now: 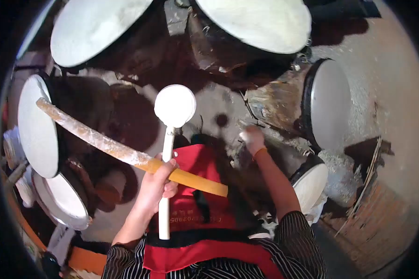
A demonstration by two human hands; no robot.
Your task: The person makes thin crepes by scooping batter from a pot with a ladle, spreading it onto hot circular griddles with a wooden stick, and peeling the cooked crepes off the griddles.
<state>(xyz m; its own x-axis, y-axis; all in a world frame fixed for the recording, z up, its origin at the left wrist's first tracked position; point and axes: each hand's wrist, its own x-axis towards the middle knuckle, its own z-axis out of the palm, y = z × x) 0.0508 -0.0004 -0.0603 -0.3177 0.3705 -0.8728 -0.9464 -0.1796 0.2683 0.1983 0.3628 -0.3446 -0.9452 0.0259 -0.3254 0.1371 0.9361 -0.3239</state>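
Note:
My left hand [159, 185] is closed around two crossed tools in front of the apron. One is a white long-handled ladle [168, 144], its round bowl bright white at the far end; glare hides what is in it. The other, a long curved yellow-brown stick [109, 145], is smeared with white along its far half, and its tip overlaps the vat at the left. Out to the right, over the floor, my right hand [253, 139] is curled with fingers together. A small white patch shows at its fingertips, too small to name.
Large dark vats with white contents stand around me: one at upper left [97, 28], one at top centre [260, 21], and smaller ones at left [38, 125] and lower left [60, 200]. A grey-topped barrel [330, 104] is at right. Bricks [381, 228] lie lower right.

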